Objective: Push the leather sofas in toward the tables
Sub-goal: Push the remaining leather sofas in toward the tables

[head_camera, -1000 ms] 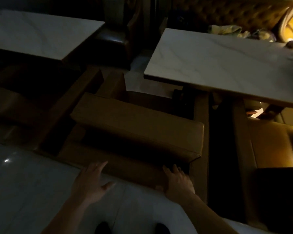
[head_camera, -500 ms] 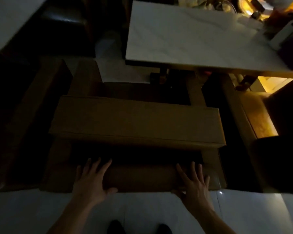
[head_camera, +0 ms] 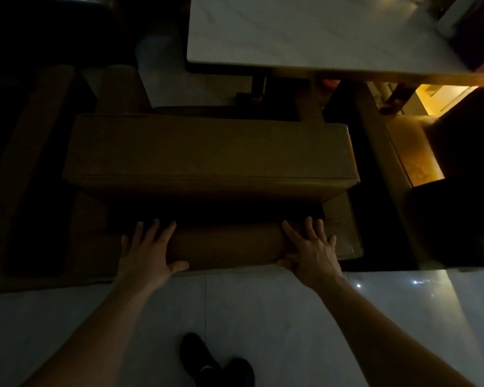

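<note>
Both hands lie flat against the low back edge of the brown leather sofa, fingers spread and straight, gripping nothing. The left hand presses toward the sofa's left side, thumb splayed out to the right; the right hand presses near its right end. The sofa sits directly ahead, its front facing the pale marble-topped table, whose near edge stands just beyond the seat. In the dim light it is hard to say whether sofa and table touch. A dark shoe stands on the glossy tiled floor between the arms.
</note>
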